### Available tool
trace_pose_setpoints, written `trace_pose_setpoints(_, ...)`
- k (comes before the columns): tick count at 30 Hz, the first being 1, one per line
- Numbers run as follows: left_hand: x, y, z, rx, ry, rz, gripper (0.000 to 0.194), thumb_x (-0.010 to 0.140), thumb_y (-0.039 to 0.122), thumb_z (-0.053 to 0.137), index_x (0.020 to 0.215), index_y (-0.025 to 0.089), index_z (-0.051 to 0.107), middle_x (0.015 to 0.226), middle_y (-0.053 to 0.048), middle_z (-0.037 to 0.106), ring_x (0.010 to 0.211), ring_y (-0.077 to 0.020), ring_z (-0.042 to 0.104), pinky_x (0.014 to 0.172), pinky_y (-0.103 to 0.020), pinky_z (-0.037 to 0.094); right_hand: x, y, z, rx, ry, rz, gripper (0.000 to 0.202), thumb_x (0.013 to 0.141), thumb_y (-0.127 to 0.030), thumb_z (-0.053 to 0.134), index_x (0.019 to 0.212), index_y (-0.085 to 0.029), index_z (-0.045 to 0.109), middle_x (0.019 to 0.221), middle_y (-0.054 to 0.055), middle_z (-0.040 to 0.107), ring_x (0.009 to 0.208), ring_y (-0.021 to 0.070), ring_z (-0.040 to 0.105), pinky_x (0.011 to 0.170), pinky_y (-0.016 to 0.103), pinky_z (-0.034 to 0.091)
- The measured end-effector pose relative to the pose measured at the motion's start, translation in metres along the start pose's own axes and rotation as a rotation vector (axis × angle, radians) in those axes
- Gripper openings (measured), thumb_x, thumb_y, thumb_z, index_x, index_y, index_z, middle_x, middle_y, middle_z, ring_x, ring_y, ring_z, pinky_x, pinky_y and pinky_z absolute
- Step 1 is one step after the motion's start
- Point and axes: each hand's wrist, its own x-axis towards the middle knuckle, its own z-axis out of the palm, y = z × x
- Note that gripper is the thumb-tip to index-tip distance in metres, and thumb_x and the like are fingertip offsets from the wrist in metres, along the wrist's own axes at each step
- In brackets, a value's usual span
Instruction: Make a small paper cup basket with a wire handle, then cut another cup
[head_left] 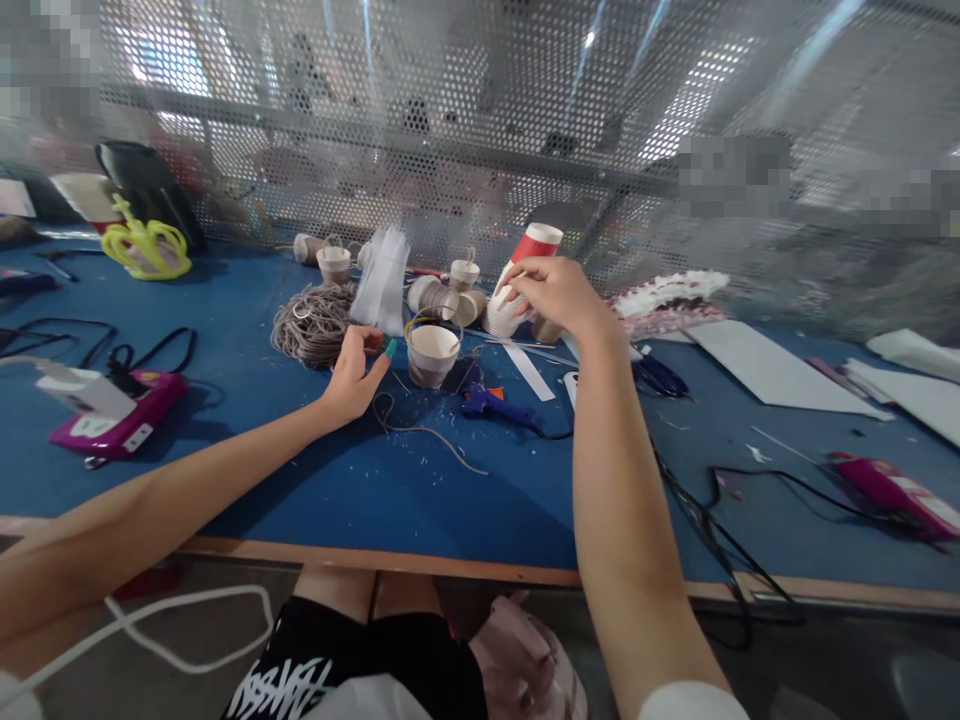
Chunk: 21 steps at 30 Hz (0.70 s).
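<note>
My left hand (pixel 355 376) is just left of a small cup-shaped basket (pixel 433 358) with a thin looped handle, which stands upright. Green covers the tip of its thumb; thumb and forefinger are apart with nothing visible between them. Left of it lies a bundle of grey-brown cord (pixel 313 325), and a loose piece of cord (pixel 431 431) curls below. My right hand (pixel 551 290) hovers over a tilted red-and-white paper cup (pixel 537 240) and a white ribbed cup (pixel 504 318). Its fingers are loosely bent and apart; whether they touch the cups I cannot tell.
A blue glue gun (pixel 499 405) lies right of the basket. Behind stand white strips (pixel 381 280) and more small cups (pixel 334 264). Magenta power strips (pixel 124 415) with cables sit at both sides. A yellow crown (pixel 146 248) is at left, white boards (pixel 780 370) at right.
</note>
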Motion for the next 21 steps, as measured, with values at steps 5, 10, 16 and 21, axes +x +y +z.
trace_pose_setpoints(5,-0.001,0.012,-0.006,0.089,-0.015,0.217,0.018,0.091,0.027,0.050,0.107,0.020,0.047,0.098,-0.007,0.051,0.090,-0.0185,0.053,0.080,-0.038,0.052,-0.018,-0.038,-0.010,0.091,-0.172,-0.017,0.018,0.082,-0.016,0.047,0.072,-0.018,0.061,0.070,0.003,0.066,0.061,0.0131,0.061,0.060,0.027,0.045)
trace_pose_setpoints(10,-0.006,0.010,-0.002,0.096,0.076,0.308,0.045,0.080,0.035,0.068,0.115,0.022,0.043,0.108,-0.009,0.048,0.101,-0.0228,0.050,0.087,-0.045,0.049,-0.031,-0.060,-0.018,-0.074,-0.052,-0.157,0.011,0.082,-0.018,0.054,0.073,-0.018,0.060,0.081,0.005,0.065,0.080,0.0171,0.061,0.071,0.029,0.045)
trace_pose_setpoints(16,0.006,-0.009,0.029,-0.088,0.003,0.079,0.104,0.053,0.040,0.090,0.133,0.023,0.025,0.135,-0.017,0.036,0.126,-0.0333,0.047,0.104,-0.055,0.043,-0.025,-0.035,0.002,-0.256,-0.332,0.120,0.037,0.070,-0.051,0.075,0.071,-0.020,0.054,0.062,0.003,0.062,0.057,0.0154,0.056,0.056,0.029,0.040)
trace_pose_setpoints(21,0.021,-0.013,0.052,-0.258,-0.216,-0.013,0.117,0.050,0.023,0.090,0.138,0.023,0.014,0.131,-0.021,0.050,0.122,-0.0340,0.056,0.103,-0.058,0.045,-0.022,-0.025,0.028,-0.366,-0.275,0.064,0.050,0.084,-0.055,0.058,0.051,-0.021,0.043,0.048,0.001,0.051,0.046,0.0108,0.045,0.051,0.029,0.033)
